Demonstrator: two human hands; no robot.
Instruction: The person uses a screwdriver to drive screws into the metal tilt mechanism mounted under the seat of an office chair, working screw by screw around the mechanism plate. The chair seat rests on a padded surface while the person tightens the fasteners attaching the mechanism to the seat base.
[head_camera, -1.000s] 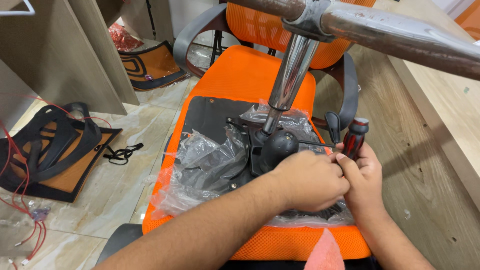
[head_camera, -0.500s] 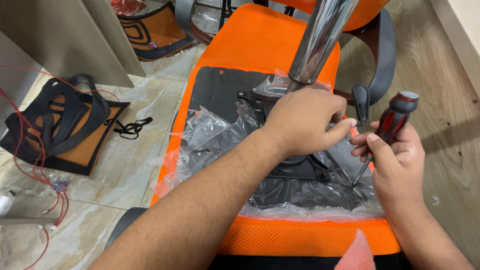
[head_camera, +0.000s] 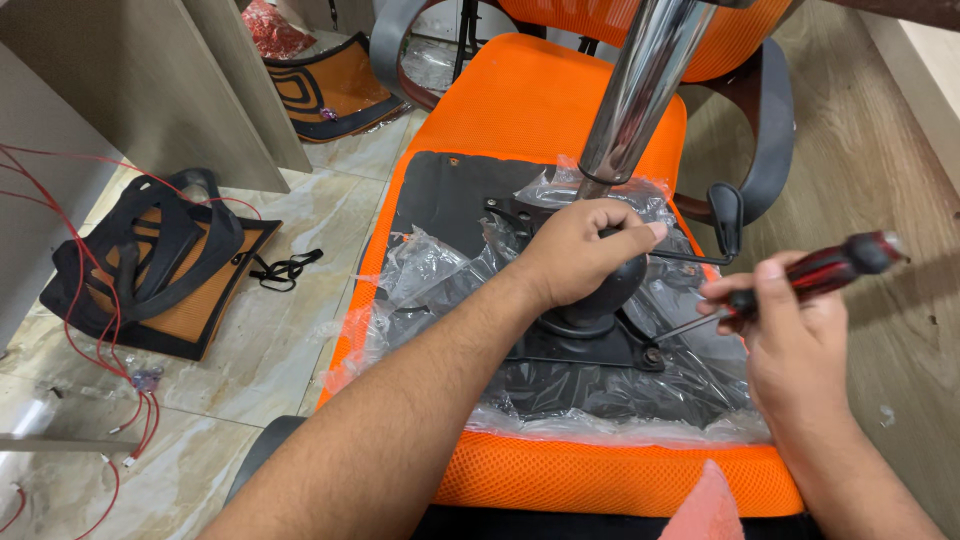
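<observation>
At nine o'clock on the tiled floor (head_camera: 250, 350) lie a black-and-orange mesh chair back (head_camera: 150, 265) and loose red wires (head_camera: 90, 330); neither blocks you, but the wires could snag a foot if you shift that way.

Your left hand (head_camera: 575, 255) sits at the centre, its grip closed round the black dome-shaped mechanism housing (head_camera: 610, 290) at the foot of the chrome gas-lift column (head_camera: 640, 90). That housing stands on a black metal base plate (head_camera: 580, 345), which lies on the underside of the upturned orange mesh seat (head_camera: 545, 110). Crumpled clear plastic wrap (head_camera: 430, 275) covers much of the plate, and I judge it could hide the screw heads or get wound under the blade.

At three o'clock your right hand (head_camera: 790, 335) has its grip shut on the red-and-black handled screwdriver (head_camera: 800, 280); the tip meets a screw (head_camera: 652, 353) at the plate's near-right corner. The shaft lies steeply slanted, so the tip may well slip out and gouge the plate or jab your left wrist close by. The black lever paddle (head_camera: 727, 215) rises just beyond and crowds the handle's swing.
</observation>
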